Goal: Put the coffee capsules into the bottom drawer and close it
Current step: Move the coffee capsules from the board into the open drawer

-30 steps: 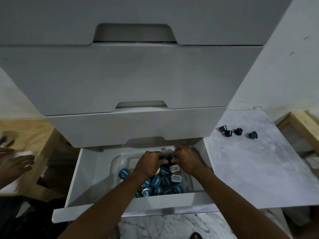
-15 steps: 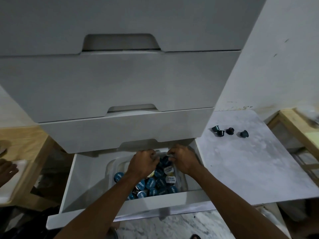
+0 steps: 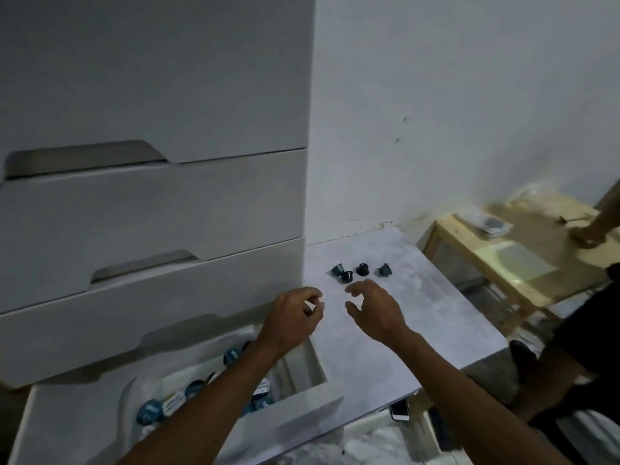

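The white bottom drawer [image 3: 302, 416] stands pulled out at the lower left. Inside it a clear tray holds several blue-lidded coffee capsules [image 3: 147, 411]. Several dark loose capsules [image 3: 347, 276] lie on the grey marble-look tabletop [image 3: 419, 317] to the right of the cabinet. My left hand [image 3: 290, 318] hovers above the drawer's right end with its fingers loosely curled and nothing in them. My right hand [image 3: 377, 310] is over the tabletop just short of the loose capsules, fingers spread and empty.
Two shut drawers [image 3: 151, 213] sit above the open one. A white wall [image 3: 469, 112] rises behind the tabletop. A low wooden table [image 3: 523, 260] stands at the right with another person's hand [image 3: 588, 234] on it. A phone [image 3: 400, 410] lies on the floor.
Both hands have lifted out of the drawer and moved right toward the loose capsules on the tabletop. The view has swung right.
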